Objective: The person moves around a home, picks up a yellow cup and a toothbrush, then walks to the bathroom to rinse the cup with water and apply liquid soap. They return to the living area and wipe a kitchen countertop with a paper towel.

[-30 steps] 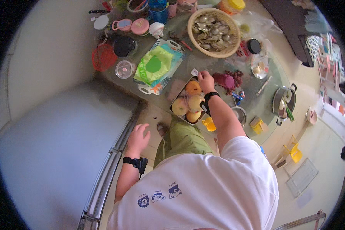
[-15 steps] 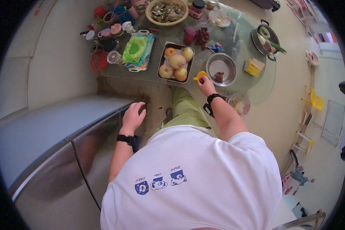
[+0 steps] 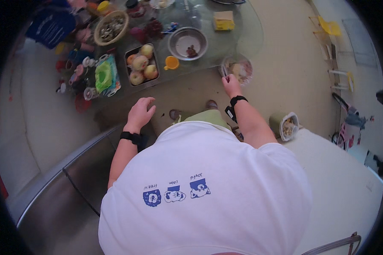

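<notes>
My right hand (image 3: 232, 86) is closed, with its fingertips at the near left rim of a round bin lined with clear plastic (image 3: 247, 80), which holds pale scraps. Whatever sits between those fingers is too small to make out. Over the floor in front of the table hangs my left hand (image 3: 141, 114), empty, with thumb and fingers apart. A yellow cup (image 3: 171, 63) stands on the glass table between a metal tray (image 3: 156, 80) of apples (image 3: 140, 62) and a steel basin (image 3: 205, 37). Some dark reddish bits (image 3: 192, 51) lie inside the basin.
Farther left are a bowl of shellfish (image 3: 111, 29), a green package (image 3: 103, 76) and several cups and jars. A yellow box (image 3: 224, 21) lies at the table's right. A green bin (image 3: 284, 126) with scraps is beside my right forearm; a metal-fronted counter (image 3: 64, 199) runs along my left.
My right hand has let go of the yellow cup, now on the table, and moved right to the lined bin. The view has shifted right; my left hand remains open.
</notes>
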### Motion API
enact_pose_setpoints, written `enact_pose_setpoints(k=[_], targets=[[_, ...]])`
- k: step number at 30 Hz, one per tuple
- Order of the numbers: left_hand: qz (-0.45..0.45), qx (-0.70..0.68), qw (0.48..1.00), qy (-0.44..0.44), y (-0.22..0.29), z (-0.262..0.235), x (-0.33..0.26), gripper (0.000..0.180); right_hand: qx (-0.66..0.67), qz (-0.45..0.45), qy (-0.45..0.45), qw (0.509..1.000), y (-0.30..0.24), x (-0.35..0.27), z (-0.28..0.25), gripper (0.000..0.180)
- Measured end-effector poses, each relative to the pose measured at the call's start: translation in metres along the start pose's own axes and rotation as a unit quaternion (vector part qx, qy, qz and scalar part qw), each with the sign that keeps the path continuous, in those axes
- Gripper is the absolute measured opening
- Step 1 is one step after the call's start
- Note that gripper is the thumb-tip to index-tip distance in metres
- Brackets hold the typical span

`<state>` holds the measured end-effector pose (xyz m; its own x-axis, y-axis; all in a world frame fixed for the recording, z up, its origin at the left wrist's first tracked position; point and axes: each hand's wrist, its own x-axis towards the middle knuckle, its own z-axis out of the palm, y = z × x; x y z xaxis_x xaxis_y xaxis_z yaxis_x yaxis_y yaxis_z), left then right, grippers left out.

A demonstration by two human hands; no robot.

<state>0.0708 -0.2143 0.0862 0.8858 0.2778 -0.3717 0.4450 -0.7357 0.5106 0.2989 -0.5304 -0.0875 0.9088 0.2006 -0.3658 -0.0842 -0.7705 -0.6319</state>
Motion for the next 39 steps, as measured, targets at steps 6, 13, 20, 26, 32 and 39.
enact_pose_setpoints(k=[6, 13, 20, 26, 32, 39], targets=[[0.047, 0.048, 0.996, -0.051, 0.075, 0.027, 0.041, 0.030, 0.013, 0.085, 0.012, 0.996, 0.081, 0.000, -0.044, 0.030], [0.030, 0.055, 0.996, -0.057, 0.126, 0.046, 0.048, 0.031, 0.158, 0.033, 0.046, 0.986, 0.121, 0.054, -0.077, 0.048], [-0.022, 0.054, 0.998, -0.003, 0.120, 0.057, 0.025, 0.034, -0.029, -0.021, -0.079, 0.996, 0.136, 0.048, -0.085, 0.051], [-0.092, 0.043, 0.995, 0.019, 0.108, 0.064, 0.013, 0.036, -0.056, -0.087, -0.162, 0.981, 0.116, 0.065, -0.084, 0.043], [-0.179, 0.034, 0.982, 0.049, 0.076, 0.052, -0.004, 0.036, -0.127, -0.120, -0.177, 0.968, 0.083, 0.086, -0.071, 0.029], [-0.271, 0.018, 0.958, 0.094, -0.010, 0.045, 0.002, 0.031, -0.116, -0.159, -0.223, 0.955, 0.025, 0.093, -0.030, 0.022]])
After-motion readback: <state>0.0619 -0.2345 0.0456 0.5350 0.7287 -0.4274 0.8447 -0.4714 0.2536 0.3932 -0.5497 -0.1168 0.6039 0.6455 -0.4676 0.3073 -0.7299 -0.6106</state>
